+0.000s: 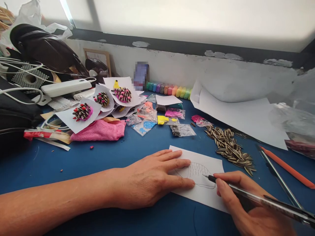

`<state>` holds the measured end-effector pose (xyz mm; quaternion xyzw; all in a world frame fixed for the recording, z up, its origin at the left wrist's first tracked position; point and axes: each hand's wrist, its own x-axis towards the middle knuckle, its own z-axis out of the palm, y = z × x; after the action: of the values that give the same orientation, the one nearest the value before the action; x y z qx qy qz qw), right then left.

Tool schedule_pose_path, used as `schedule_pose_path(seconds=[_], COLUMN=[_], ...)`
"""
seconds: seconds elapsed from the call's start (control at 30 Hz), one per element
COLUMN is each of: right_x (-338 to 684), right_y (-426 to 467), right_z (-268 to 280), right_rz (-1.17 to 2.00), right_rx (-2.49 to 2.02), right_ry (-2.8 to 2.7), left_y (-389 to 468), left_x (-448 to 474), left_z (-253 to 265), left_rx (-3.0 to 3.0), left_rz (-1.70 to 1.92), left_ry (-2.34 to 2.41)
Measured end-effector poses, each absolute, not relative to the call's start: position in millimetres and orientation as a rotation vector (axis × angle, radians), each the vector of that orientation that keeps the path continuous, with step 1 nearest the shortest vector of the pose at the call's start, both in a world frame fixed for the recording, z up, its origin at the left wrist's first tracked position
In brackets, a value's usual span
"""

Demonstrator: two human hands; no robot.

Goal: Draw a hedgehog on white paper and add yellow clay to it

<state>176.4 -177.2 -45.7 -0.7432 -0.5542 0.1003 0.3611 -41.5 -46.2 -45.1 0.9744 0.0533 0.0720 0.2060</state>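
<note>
A small sheet of white paper [209, 198] lies on the blue table, with a rounded outline and rows of wavy lines drawn on it in pen. Across its left part my left hand [157, 177] rests flat, fingers spread, covering some of the drawing. My right hand [242, 200] grips a clear-barrelled pen [246, 192] with a black tip section. The pen's point touches or nearly touches the paper, at the right of the wavy lines. Just beyond the paper's right side is a heap of striped sunflower seeds [228, 146].
Seed-covered clay figures [82, 112] on white paper stand at the back left by a pink cloth [99, 130]. Bags of coloured clay [145, 126] lie mid-table. An orange tool [287, 166] and another pen [280, 178] lie right. Large white paper [236, 114] leans near the wall.
</note>
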Motion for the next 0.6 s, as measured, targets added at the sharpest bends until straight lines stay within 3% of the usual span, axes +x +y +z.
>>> schedule_pose_path(seconds=[0.6], right_x=[176.3], right_y=[-174.5], right_z=[-44.6], right_rz=[0.261], right_rx=[-1.895], right_ry=[-1.529], left_y=[-47.1], left_x=[-42.0], left_z=[-44.9], left_rx=[2.709], left_rz=[0.214], left_ry=[0.133])
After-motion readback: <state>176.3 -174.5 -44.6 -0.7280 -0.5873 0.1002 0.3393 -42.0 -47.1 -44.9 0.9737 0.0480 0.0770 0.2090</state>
